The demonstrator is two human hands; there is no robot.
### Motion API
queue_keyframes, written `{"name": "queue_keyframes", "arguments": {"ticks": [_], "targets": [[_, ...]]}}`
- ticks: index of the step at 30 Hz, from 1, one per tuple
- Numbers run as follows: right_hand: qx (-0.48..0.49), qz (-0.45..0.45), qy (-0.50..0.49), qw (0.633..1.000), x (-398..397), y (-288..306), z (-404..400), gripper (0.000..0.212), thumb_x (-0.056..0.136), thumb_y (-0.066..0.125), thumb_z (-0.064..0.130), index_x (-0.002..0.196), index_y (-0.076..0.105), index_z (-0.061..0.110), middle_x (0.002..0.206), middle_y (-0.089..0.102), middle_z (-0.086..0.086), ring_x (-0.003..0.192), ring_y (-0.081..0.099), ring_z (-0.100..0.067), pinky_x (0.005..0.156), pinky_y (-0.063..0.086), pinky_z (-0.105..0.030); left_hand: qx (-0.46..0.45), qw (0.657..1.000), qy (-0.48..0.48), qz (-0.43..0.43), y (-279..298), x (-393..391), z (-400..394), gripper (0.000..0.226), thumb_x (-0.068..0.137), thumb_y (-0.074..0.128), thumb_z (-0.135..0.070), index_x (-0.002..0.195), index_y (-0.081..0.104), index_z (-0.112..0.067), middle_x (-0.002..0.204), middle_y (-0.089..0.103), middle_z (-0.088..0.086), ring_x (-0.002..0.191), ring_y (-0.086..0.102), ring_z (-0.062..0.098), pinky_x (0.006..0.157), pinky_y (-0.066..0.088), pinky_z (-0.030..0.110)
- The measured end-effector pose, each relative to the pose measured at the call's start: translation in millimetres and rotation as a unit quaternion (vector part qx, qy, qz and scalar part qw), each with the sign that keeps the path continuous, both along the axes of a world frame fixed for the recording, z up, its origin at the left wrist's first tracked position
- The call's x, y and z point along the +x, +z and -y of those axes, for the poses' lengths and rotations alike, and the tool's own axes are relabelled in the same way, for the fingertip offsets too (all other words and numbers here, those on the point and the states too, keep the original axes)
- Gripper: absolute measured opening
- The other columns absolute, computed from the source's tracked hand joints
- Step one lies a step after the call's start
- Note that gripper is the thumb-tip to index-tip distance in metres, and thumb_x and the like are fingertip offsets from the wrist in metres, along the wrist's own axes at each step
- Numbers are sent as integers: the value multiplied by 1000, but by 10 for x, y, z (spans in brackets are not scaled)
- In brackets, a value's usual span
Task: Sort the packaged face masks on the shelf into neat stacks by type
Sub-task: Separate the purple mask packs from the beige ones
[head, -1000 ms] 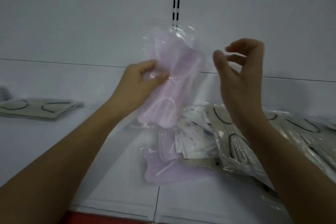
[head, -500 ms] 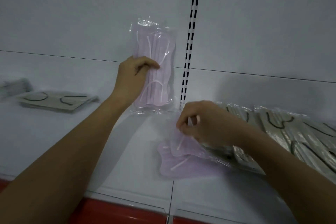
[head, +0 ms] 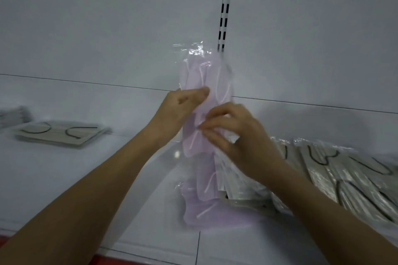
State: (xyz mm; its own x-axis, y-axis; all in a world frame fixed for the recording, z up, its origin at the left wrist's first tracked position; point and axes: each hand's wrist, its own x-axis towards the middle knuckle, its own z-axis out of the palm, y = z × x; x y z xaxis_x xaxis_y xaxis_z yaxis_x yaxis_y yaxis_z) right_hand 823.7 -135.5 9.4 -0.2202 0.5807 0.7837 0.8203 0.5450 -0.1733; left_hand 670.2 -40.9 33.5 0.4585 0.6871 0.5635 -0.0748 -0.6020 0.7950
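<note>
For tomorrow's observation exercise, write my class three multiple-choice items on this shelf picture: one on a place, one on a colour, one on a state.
1. Where does the flat stack of grey masks lie?
A. At the shelf's left
B. Under the raised packs
C. On the red strip

2. What colour are the masks in the raised packs?
A. Green
B. Pale purple
C. Black

3. What is the left hand doing?
A. Lying flat on the shelf
B. Hanging idle
C. Holding the raised packs upright

Answers: 1 A, the stack sits far left on the shelf, apart from the hands. 2 B, lilac shows through the clear wrap. 3 C, its thumb presses on the packs' front, while the right hand pinches a pack against them.
</note>
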Motion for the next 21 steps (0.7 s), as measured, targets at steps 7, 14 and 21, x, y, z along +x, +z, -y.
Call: {"name": "queue_keyframes", "arguments": {"ticks": [7, 14, 21], "targets": [[-211, -113, 51, 970, -65, -45, 54, 17, 89, 70, 32, 96, 61, 19, 94, 63, 9, 87, 60, -9, 75, 50, -19, 37, 989, 146, 9, -44, -94, -271, 15, 95, 62, -13, 104, 69, -3, 99, 71, 14, 83, 62, 12, 76, 53, 28], [-270, 132, -46, 953, -80, -186, 59, 8, 81, 75, 31, 86, 72, 25, 83, 64, 13, 81, 54, -2, 73, 39, -8, 130, 982, 138, 4, -49, -214, -342, 75, 96, 50, 5, 142, 20, -46, 138, 25, -47, 107, 38, -32, 82, 34, -8], [-10, -370, 19, 929, -61, 230, 208, 14, 90, 62, 2, 77, 62, 8, 66, 61, 5, 57, 53, -7, 52, 43, -20, 102, 971, 217, -24, -74, -150, -321, 35, 91, 50, 7, 85, 74, -18, 90, 65, 4, 76, 52, -5, 74, 39, 4]]}}
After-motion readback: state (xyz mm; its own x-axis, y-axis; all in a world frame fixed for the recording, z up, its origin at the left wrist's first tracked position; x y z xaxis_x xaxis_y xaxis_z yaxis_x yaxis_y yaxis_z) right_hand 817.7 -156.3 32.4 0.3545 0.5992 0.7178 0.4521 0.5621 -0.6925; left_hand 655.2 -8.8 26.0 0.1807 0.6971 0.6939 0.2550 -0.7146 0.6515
